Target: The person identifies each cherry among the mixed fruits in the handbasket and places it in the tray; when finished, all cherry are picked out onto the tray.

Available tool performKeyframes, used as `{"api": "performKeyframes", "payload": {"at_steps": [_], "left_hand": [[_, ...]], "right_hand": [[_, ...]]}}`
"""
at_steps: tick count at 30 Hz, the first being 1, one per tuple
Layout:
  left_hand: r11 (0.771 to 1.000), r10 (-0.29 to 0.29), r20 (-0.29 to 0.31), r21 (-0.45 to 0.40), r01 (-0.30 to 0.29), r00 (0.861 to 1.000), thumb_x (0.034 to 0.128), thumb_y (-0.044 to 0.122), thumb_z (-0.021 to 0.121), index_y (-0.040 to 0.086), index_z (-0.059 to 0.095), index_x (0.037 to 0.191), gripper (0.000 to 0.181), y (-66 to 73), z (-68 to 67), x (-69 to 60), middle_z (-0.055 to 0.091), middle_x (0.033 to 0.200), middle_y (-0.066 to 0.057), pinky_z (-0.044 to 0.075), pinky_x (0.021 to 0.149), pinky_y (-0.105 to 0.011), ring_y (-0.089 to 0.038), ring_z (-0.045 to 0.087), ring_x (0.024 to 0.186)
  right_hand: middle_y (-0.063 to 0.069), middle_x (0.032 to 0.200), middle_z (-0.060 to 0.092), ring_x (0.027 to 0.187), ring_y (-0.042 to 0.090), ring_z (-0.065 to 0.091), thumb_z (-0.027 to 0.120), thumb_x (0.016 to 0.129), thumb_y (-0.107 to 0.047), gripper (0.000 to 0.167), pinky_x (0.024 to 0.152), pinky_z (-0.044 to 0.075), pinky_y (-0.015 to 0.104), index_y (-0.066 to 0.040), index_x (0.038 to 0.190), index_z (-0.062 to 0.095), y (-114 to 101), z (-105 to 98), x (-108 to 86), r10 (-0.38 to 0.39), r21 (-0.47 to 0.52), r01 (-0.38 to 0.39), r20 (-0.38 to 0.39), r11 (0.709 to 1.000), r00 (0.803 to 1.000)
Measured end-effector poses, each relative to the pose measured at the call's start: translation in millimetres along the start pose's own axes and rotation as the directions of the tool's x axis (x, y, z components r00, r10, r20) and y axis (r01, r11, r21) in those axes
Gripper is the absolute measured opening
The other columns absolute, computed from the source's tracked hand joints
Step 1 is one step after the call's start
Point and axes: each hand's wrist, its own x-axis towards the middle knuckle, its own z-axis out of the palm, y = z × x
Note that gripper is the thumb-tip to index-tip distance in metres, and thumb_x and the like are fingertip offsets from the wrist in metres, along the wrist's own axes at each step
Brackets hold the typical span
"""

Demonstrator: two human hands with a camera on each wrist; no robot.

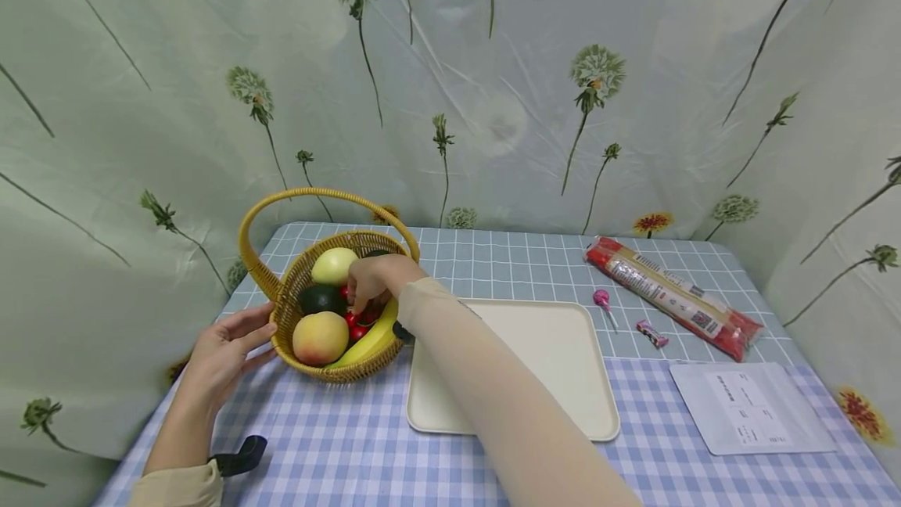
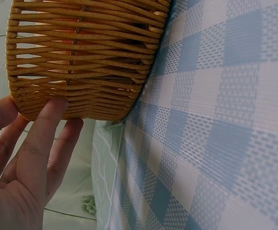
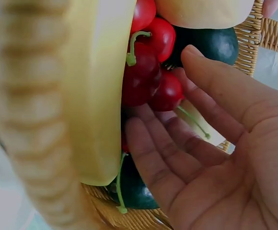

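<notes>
A yellow wicker basket [image 1: 355, 372] with a tall handle holds several fruits. My left hand [image 1: 220, 354] touches its outer wall with extended fingers, which the left wrist view shows near the rim. Inside the basket, my right hand [image 3: 215, 158] reaches among red cherries [image 3: 143, 79] with green stems. Its fingers extend beneath and beside them, while the thumb stands apart. Beside the cherries lies a banana [image 1: 375, 346]. A peach [image 1: 321, 338], a dark green fruit [image 1: 319, 300] and a pale yellow-green fruit [image 1: 334, 266] fill the left side. The right forearm hides part of the tray.
A cream tray [image 1: 549, 343] lies right of the basket. Farther right are a pink lollipop [image 1: 601, 298], a wrapped candy [image 1: 651, 333], a long red-and-clear package [image 1: 669, 296] and a pale flat pouch [image 1: 756, 407]. A floral curtain [image 1: 493, 100] hangs behind the checked table.
</notes>
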Motion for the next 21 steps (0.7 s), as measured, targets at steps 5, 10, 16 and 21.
{"api": "performKeyframes", "payload": {"at_steps": [5,10,16,21], "left_hand": [[1.0,-0.001,0.001,0.002,0.001,1.0,0.1064,0.024,0.07,0.001,0.041,0.163,0.068,0.3,-0.1,-0.2,0.064,0.109,0.031,0.064,0.085,-0.022,0.01,0.065,0.101],[1.0,0.002,0.001,0.001,-0.002,1.0,0.1063,0.025,0.07,0.002,0.042,0.163,0.067,1.6,0.6,-0.5,0.064,0.109,0.031,0.064,0.086,-0.022,0.011,0.064,0.101],[1.0,-0.007,-0.006,0.01,0.007,1.0,0.1069,0.024,0.069,0.002,0.042,0.163,0.066,1.9,1.1,-1.1,0.063,0.11,0.03,0.064,0.085,-0.021,0.011,0.064,0.1],[1.0,-0.011,-0.002,0.016,0.011,1.0,0.1074,0.024,0.068,0.003,0.041,0.164,0.066,2.2,0.6,-0.8,0.062,0.114,0.027,0.063,0.085,-0.02,0.012,0.063,0.101]], "right_hand": [[-0.002,0.104,0.07,0.103,0.019,0.076,0.078,0.1,-0.014,0.015,0.093,0.062,0.03,-0.01,0.113,0.073,0.5,-0.1,-1.2,-0.057,0.035,0.058,-0.027,0.998,0.998],[-0.002,0.103,0.069,0.099,0.019,0.076,0.079,0.099,-0.012,0.014,0.081,0.06,0.026,-0.01,0.111,0.072,1.6,-0.6,-2.7,-0.119,0.041,0.121,-0.047,0.992,0.992],[0.0,0.102,0.068,0.099,0.022,0.076,0.076,0.101,-0.008,0.014,0.087,0.062,0.03,-0.007,0.113,0.07,1.4,1.2,-7.7,-0.181,0.04,0.183,-0.057,0.982,0.982],[0.001,0.095,0.069,0.099,0.032,0.072,0.074,0.102,-0.011,0.012,0.095,0.062,0.041,-0.009,0.113,0.069,-0.6,2.5,-15.9,-0.285,-0.024,0.284,-0.064,0.959,0.956]]}}
